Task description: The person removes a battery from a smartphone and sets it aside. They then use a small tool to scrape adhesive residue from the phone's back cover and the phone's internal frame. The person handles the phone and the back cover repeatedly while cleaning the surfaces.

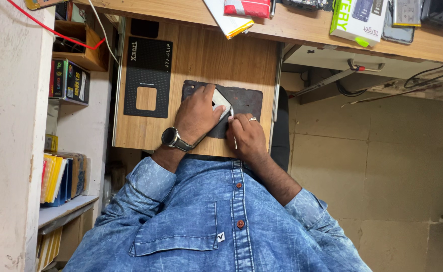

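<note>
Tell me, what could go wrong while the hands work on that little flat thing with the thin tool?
The thin tool in the right hand points toward the left hand, so a slip might poke a finger. The small flat device is only pressed down by that hand on the dark mat, so it could slide. The mat sits near the small table's edge; loose parts might fall.

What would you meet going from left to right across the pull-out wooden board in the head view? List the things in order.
Black anti-slip mat with a square cut-out → left hand pressing a small pale flat device → right hand with a thin tool, both over the dark work mat.
</note>
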